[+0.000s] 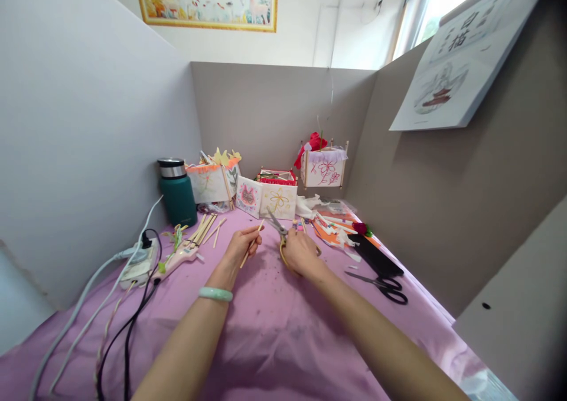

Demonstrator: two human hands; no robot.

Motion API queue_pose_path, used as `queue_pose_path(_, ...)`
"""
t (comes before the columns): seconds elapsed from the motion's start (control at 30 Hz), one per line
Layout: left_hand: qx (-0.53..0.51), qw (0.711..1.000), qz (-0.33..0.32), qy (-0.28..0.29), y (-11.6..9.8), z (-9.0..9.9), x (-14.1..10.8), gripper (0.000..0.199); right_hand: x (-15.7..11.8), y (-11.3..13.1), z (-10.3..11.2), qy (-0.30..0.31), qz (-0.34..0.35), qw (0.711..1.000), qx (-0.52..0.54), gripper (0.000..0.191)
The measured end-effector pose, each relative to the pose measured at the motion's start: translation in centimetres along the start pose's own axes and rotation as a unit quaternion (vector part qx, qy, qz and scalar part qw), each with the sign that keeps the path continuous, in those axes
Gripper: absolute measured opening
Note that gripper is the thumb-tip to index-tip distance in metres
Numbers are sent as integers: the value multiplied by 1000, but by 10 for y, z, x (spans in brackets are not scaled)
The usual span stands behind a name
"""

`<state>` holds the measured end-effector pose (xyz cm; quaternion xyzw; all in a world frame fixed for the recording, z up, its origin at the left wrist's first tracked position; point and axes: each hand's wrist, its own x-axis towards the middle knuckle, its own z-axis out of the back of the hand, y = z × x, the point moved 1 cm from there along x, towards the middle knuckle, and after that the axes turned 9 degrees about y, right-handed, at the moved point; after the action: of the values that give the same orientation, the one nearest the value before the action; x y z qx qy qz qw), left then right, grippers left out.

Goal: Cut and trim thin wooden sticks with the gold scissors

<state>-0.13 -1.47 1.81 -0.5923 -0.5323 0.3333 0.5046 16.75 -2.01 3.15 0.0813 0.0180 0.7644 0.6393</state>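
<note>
Holding hand, left: I find the left hand point(244, 244) pinching a thin wooden stick point(245, 259) between thumb and fingers, slanted above the table.
Gold-handled scissors: the right hand point(302, 252) closes around the grips of these scissors point(282, 230); the blades stand slightly parted just beside the stick's far end. From my remote view I cannot tell whether they touch it.
Decorated boxes: I judge three well advanced, with drawn panels and coloured trim: orange-trimmed box point(208, 183), red-trimmed box point(279, 201), lilac-fringed box point(325, 170).
Loose sticks: several spare sticks point(204, 230) lie unjoined at left; these, with the held one, I record as unused.
Left side: teal flask point(178, 197), what appears to be a pink glue gun point(179, 258), and a power strip point(140, 266) with trailing cables; I note the cables as a snag risk near the left forearm.
Right side: black scissors point(384, 285), black phone-like slab point(375, 256) and paper scraps point(344, 237) crowd the edge.
Central cloth: I see no obstruction between the hands.
</note>
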Motion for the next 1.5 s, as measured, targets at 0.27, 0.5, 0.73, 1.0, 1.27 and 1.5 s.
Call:
queue_pose_path(0.27, -33, 999, -7, -27, 0, 6, 4, 20, -15, -6, 1, 33, 38, 999, 16, 42)
queue_pose_path(0.5, -30, 1000, 7, -6, 2, 3, 1, 31, -6, 1, 5, 46, 10, 999, 7, 38)
queue_pose_path(0.73, -29, 999, 17, -33, -1, 5, 2, 28, -15, -1, 8, 63, 38, 997, 21, 38)
queue_pose_path(1.0, -11, 1000, 13, -20, -1, -1, -2, 35, -1, 0, 1, 105, 0, 994, 6, 36)
queue_pose_path(1.27, -38, 999, 18, -17, -2, 3, 0, 40, -6, -7, 9, 127, 16, 991, 42, 39)
queue_pose_path(1.5, -34, 999, 29, 5, -2, 2, -4, 41, 2, -3, 14, 137, 27, 990, 25, 36)
